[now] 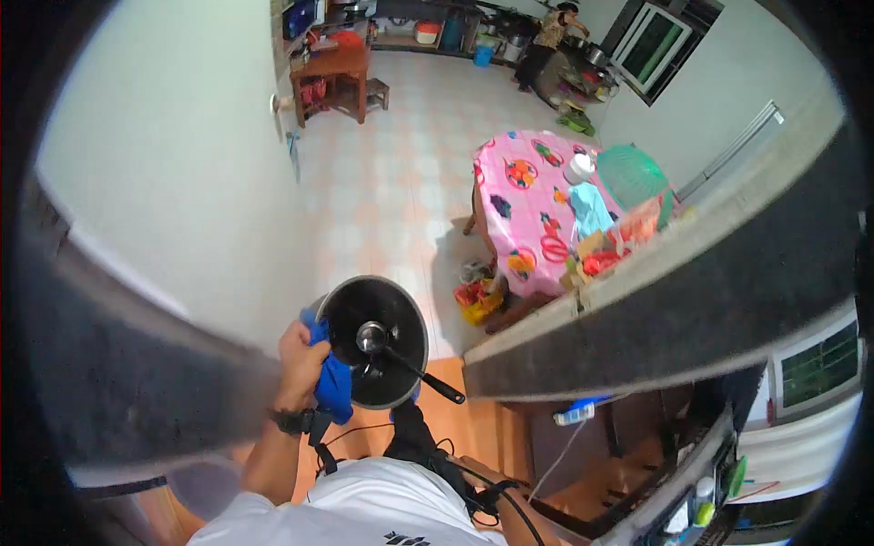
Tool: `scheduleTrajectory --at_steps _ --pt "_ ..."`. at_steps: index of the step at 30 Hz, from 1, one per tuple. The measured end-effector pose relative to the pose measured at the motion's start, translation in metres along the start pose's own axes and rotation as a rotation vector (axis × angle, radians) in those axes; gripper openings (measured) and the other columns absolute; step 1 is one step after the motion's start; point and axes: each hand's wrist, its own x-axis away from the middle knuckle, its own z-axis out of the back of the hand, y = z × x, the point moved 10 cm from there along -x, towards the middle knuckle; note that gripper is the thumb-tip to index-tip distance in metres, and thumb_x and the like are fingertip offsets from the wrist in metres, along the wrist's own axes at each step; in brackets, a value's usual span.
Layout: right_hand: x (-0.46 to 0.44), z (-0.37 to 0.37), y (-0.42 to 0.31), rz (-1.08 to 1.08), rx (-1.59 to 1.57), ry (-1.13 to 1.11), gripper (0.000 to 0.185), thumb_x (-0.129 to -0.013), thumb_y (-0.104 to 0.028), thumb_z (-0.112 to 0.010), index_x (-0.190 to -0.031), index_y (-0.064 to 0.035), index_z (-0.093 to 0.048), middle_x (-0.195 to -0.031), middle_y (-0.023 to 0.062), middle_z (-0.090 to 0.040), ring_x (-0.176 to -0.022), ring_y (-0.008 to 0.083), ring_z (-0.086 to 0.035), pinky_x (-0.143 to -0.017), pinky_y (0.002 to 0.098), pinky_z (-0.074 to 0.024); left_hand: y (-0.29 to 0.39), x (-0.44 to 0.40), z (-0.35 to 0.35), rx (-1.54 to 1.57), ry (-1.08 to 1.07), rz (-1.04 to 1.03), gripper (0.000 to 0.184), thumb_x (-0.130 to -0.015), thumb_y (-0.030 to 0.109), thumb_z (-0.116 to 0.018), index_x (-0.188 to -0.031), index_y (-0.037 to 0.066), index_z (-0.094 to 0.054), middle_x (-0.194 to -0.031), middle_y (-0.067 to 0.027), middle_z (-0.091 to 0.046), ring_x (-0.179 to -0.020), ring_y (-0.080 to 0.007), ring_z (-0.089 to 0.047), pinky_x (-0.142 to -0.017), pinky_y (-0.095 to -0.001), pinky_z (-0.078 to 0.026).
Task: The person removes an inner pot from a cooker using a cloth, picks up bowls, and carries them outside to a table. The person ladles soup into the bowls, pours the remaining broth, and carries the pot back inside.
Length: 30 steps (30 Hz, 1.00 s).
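My left hand [305,358] is closed around a bunched blue cloth [334,387] at the left rim of a deep, dark-walled pot [401,318]. The pot is held out in front of my body, over the doorway floor. Inside it rests a metal ladle [370,338], its black handle [443,388] sticking out over the right rim. Low by my waist is my right hand [469,470], beside black straps and a cable; its fingers do not show clearly.
A doorway frame [637,264] borders my right, a white door [182,164] my left. Ahead stands a table with a pink fruit-print cloth [510,200]; a yellow bag [480,300] sits beside it. Farther off are a wooden desk [332,68] and another person [549,41] at a stove.
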Motion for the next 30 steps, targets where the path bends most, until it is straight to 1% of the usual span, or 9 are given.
scheduleTrajectory --at_steps 2,5,8,13,15,20,24,27,30 --pt "-0.058 0.046 -0.016 -0.015 0.034 -0.107 0.086 -0.092 -0.070 -0.026 -0.126 0.0057 -0.051 -0.117 0.0267 -0.060 -0.111 0.0353 -0.058 -0.096 0.0433 -0.0426 -0.014 -0.053 -0.008 -0.074 0.023 -0.021 0.026 -0.068 -0.004 -0.061 -0.071 0.010 -0.039 -0.070 0.0031 -0.041 -0.063 -0.0084 -0.039 -0.054 -0.0269 -0.036" --pt "-0.040 0.136 -0.085 0.005 0.013 -0.079 0.085 -0.094 -0.067 -0.025 -0.126 0.0073 -0.052 -0.122 0.0248 -0.058 -0.116 0.0348 -0.055 -0.100 0.0425 -0.0391 0.007 -0.108 -0.028 -0.026 0.090 0.011 0.029 -0.066 -0.009 -0.058 -0.072 0.013 -0.038 -0.069 0.0053 -0.040 -0.060 -0.0055 -0.037 -0.051 -0.0227 -0.033" --pt "-0.082 0.193 -0.112 0.033 0.065 -0.138 0.080 -0.095 -0.065 -0.026 -0.128 0.0042 -0.050 -0.123 0.0247 -0.057 -0.116 0.0356 -0.054 -0.100 0.0423 -0.0389 -0.010 -0.171 -0.017 -0.258 0.154 0.062 0.020 -0.067 0.006 -0.063 -0.079 0.005 -0.048 -0.078 -0.0056 -0.049 -0.072 -0.0162 -0.048 -0.062 -0.0338 -0.041" --pt "-0.172 0.267 -0.176 0.078 0.131 -0.204 0.074 -0.096 -0.062 -0.027 -0.133 -0.0008 -0.046 -0.126 0.0246 -0.055 -0.117 0.0368 -0.054 -0.101 0.0422 -0.0385 0.029 -0.281 -0.040 -0.146 0.241 0.046 0.021 -0.065 0.004 -0.064 -0.075 0.004 -0.046 -0.069 -0.0021 -0.044 -0.066 -0.0150 -0.045 -0.059 -0.0335 -0.038" --pt "-0.219 0.297 -0.204 0.096 0.147 -0.210 0.071 -0.096 -0.061 -0.028 -0.134 -0.0029 -0.044 -0.127 0.0245 -0.055 -0.117 0.0374 -0.053 -0.101 0.0421 -0.0383 0.035 -0.334 -0.055 -0.154 0.225 -0.037 0.022 -0.065 0.004 -0.064 -0.073 0.006 -0.044 -0.068 -0.0005 -0.042 -0.064 -0.0137 -0.043 -0.056 -0.0322 -0.037" --pt "-0.301 0.375 -0.274 0.163 0.174 -0.176 0.066 -0.097 -0.058 -0.029 -0.139 -0.0080 -0.041 -0.129 0.0244 -0.053 -0.117 0.0386 -0.053 -0.102 0.0419 -0.0379 0.017 -0.482 -0.106 -0.078 0.148 0.035 0.024 -0.065 0.002 -0.064 -0.070 0.009 -0.041 -0.068 0.0030 -0.040 -0.061 -0.0113 -0.040 -0.054 -0.0294 -0.034" --pt "-0.308 0.444 -0.331 0.278 0.193 -0.120 0.062 -0.098 -0.055 -0.030 -0.142 -0.0120 -0.038 -0.131 0.0243 -0.051 -0.118 0.0397 -0.052 -0.102 0.0418 -0.0376 0.062 -0.598 -0.147 -0.028 0.021 -0.008 0.025 -0.066 0.002 -0.063 -0.073 0.009 -0.040 -0.071 0.0026 -0.041 -0.064 -0.0112 -0.040 -0.055 -0.0292 -0.035" --pt "-0.322 0.499 -0.380 0.183 0.293 -0.111 0.057 -0.099 -0.053 -0.031 -0.146 -0.0202 -0.033 -0.133 0.0243 -0.049 -0.121 0.0419 -0.049 -0.104 0.0424 -0.0358 0.111 -0.662 -0.176 -0.096 0.051 -0.048 0.031 -0.066 -0.009 -0.057 -0.071 0.013 -0.036 -0.069 0.0061 -0.036 -0.062 -0.0048 -0.034 -0.053 -0.0229 -0.030" --pt "-0.370 0.545 -0.403 0.188 0.177 -0.100 0.068 -0.096 -0.059 -0.029 -0.144 -0.0116 -0.036 -0.139 0.0248 -0.045 -0.128 0.0414 -0.044 -0.108 0.0454 -0.0320 0.122 -0.730 -0.207 0.015 -0.013 -0.113 0.029 -0.067 -0.008 -0.056 -0.071 0.013 -0.036 -0.069 0.0052 -0.037 -0.063 -0.0051 -0.035 -0.053 -0.0233 -0.031"
